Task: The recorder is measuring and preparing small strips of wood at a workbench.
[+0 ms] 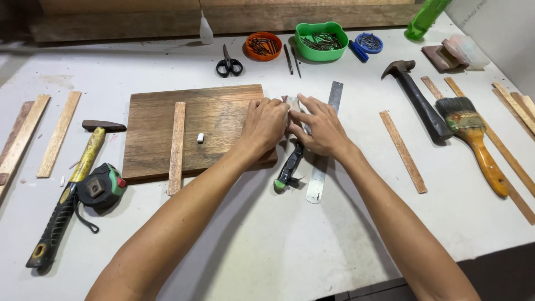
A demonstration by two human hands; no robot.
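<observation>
My left hand (266, 124) lies on the right end of a dark wooden board (156, 134), fingers curled. Close beside it, my right hand (320, 129) sits over a steel ruler (319, 181). Both pinch a small pale piece (290, 102) between their fingertips; what it is stays unclear. A tool with a black handle and green end (288, 171) lies just below the hands. On the board rest a thin wood strip (177, 150) and a small white block (200, 137).
A yellow-handled hammer (75, 187) and a tape measure (103, 187) lie left, with wood strips (58, 134). At the back: scissors (228, 65), orange bowl (263, 45), green tub of nails (321, 53). Right: black claw hammer (421, 103), paintbrush (473, 139), more strips (402, 151).
</observation>
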